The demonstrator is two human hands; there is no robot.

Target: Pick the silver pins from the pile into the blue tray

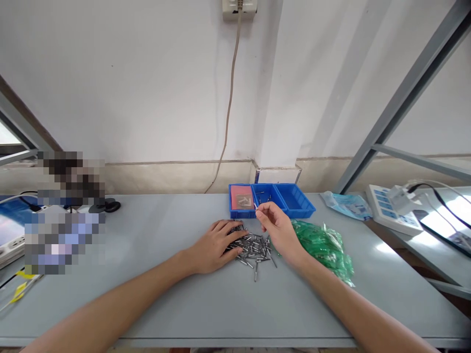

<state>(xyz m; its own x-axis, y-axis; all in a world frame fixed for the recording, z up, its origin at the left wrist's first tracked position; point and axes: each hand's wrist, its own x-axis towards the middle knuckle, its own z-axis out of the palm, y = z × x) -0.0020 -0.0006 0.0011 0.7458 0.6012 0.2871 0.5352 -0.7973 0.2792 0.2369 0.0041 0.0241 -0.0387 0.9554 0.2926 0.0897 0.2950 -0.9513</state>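
Observation:
Small metal pins (pixel 253 247) lie in a loose pile on the grey table. My left hand (pixel 217 242) rests palm down on the pile's left side, fingers spread, covering some of the pins. Above the pile's right edge, my right hand (pixel 274 223) is pinched around a thin metal pin (pixel 255 207), of which only one end shows. That pin is in front of a blue tray (pixel 305 212) with three compartments. A pink card with a small clear bag (pixel 243 200) sits in the left one, a few pins in the middle one.
A crumpled green plastic bag (pixel 326 250) lies right of my right hand. Farther right are a blue-and-white packet (pixel 348 206) and a power strip (pixel 392 211) with a plug in it. Black round objects (pixel 112 205) and cables lie left. A wall stands behind the table.

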